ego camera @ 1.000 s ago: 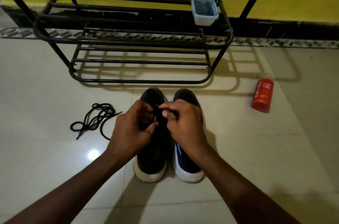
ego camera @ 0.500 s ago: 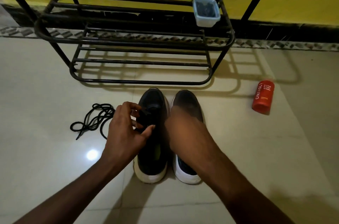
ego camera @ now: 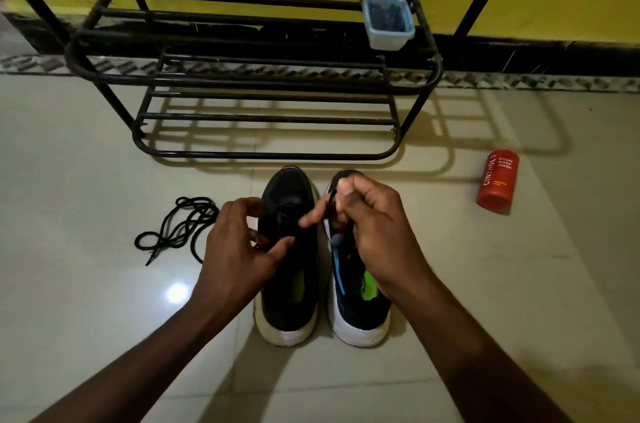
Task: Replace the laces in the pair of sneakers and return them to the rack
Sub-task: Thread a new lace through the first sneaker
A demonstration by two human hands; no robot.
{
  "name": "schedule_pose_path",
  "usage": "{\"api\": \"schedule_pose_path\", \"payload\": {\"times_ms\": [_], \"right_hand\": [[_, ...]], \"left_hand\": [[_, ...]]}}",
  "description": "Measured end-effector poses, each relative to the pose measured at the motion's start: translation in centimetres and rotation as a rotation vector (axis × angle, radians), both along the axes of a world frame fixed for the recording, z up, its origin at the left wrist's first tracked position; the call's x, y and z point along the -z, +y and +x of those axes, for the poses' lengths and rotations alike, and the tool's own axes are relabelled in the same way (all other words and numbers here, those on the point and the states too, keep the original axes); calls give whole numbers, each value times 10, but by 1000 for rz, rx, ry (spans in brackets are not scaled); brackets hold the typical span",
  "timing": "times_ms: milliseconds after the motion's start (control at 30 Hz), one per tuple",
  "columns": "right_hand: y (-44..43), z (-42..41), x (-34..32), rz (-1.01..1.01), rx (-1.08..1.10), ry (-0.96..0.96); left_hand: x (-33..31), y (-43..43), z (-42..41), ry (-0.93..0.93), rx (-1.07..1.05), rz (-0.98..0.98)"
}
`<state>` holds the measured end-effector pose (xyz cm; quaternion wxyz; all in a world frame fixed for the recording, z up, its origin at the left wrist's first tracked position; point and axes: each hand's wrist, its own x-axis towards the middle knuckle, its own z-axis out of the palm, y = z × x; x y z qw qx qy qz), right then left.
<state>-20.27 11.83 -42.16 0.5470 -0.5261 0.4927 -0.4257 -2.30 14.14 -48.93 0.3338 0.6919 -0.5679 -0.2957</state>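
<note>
Two black sneakers with white soles stand side by side on the floor, toes toward the rack: the left sneaker (ego camera: 289, 291) and the right sneaker (ego camera: 356, 312). My right hand (ego camera: 377, 232) is raised over the right sneaker and pinches a black lace (ego camera: 329, 206) that runs down to the left sneaker's eyelets. My left hand (ego camera: 239, 249) rests on the left sneaker's upper, thumb and fingers pinching at the lacing. A loose black lace (ego camera: 176, 232) lies coiled on the floor to the left.
A black metal shoe rack (ego camera: 263, 80) stands against the yellow wall just beyond the sneakers. A small clear plastic container (ego camera: 388, 23) sits on its upper shelf at right. An orange foam body wash bottle (ego camera: 498, 182) lies on the tile floor to the right.
My right hand has lifted up and to the right, drawing a lace end out from the left sneaker. My left hand stayed on the left sneaker.
</note>
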Motion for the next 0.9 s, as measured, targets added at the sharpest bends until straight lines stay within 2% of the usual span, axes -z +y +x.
{"api": "schedule_pose_path", "payload": {"times_ms": [33, 67, 133, 200, 267, 300, 333, 467, 600, 700, 767, 833, 900], "right_hand": [[1, -1, 2, 47, 14, -11], [1, -4, 4, 8, 14, 110], [0, -12, 8, -168, -73, 594], [-2, -17, 3, -201, -252, 1030], [-5, -18, 0, -137, -345, 1257], [-6, -18, -2, -125, -373, 1300], [-7, -18, -4, -118, -382, 1287], [-13, -23, -6, -201, -308, 965], [-12, -21, -8, -284, -254, 910], [-14, -21, -11, -291, -214, 847], [-16, -22, -12, -294, -181, 698], [-17, -23, -11, -311, -126, 603], [-18, -24, -7, -301, -40, 531]], "left_hand": [[-1, 0, 0, 5, 4, 12], [-1, -1, 0, 4, 8, 22], [-2, -1, 0, -1, 9, 36], [-1, 0, 0, -1, -1, 46], [-2, 0, -1, -4, -5, 56], [-3, 0, -1, -8, -4, 61], [-3, -1, -1, -15, -3, 64], [-4, -2, 0, -20, -2, 80], [-5, -2, 1, -32, 15, 102], [-11, -4, -2, -35, 92, -19], [-18, -10, -7, 52, 212, -78], [-25, -22, -13, 222, 298, -27], [-31, -33, -19, 308, 310, -24]]}}
